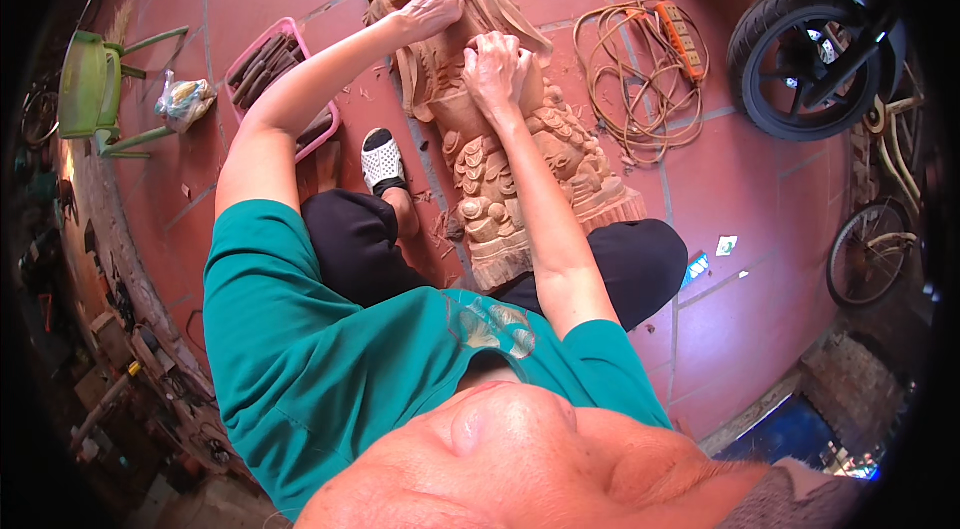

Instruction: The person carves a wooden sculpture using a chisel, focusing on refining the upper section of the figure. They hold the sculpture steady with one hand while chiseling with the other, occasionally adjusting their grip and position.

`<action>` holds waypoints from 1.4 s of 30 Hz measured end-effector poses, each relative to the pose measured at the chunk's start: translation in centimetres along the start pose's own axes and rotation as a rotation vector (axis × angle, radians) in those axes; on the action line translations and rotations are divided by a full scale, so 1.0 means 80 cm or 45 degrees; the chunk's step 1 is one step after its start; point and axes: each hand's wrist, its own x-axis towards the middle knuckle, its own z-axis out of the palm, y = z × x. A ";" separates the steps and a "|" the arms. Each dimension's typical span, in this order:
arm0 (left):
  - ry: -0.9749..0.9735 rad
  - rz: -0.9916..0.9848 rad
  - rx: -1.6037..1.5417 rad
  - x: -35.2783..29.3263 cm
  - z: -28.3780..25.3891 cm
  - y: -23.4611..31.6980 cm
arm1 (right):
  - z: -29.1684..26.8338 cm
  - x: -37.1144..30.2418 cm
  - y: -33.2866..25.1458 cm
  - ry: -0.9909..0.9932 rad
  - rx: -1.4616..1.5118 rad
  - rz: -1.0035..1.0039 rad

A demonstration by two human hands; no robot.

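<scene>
A long wooden carving [500, 194] of a robed figure lies on the tiled floor in front of me, its head end far away and its broad base close to my legs. My left hand [432, 9] is closed against the carving's upper part, knuckles up. Nearer to me and a little to the right, my right hand [497, 74] is closed over the figure's middle. The fingertips of both hands are hidden, so whatever they may hold cannot be made out. Wood shavings are scattered beside the carving.
Left of the carving stands a pink basket [290, 27] of dark-handled tools. Beyond it are a plastic bag [186, 99] and a green chair [92, 84]. On the right lie a coiled cable [603, 94] and an orange power strip [680, 41], near a motorbike wheel [745, 59].
</scene>
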 end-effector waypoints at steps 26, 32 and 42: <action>-0.016 0.028 0.147 -0.014 -0.012 -0.006 | 0.001 -0.001 -0.004 -0.009 0.025 0.011; -0.290 -0.142 -0.108 -0.040 -0.024 -0.004 | 0.001 -0.004 -0.006 0.008 -0.035 0.008; 0.139 -0.037 0.014 0.013 -0.012 -0.029 | 0.005 0.001 -0.003 0.024 0.009 -0.018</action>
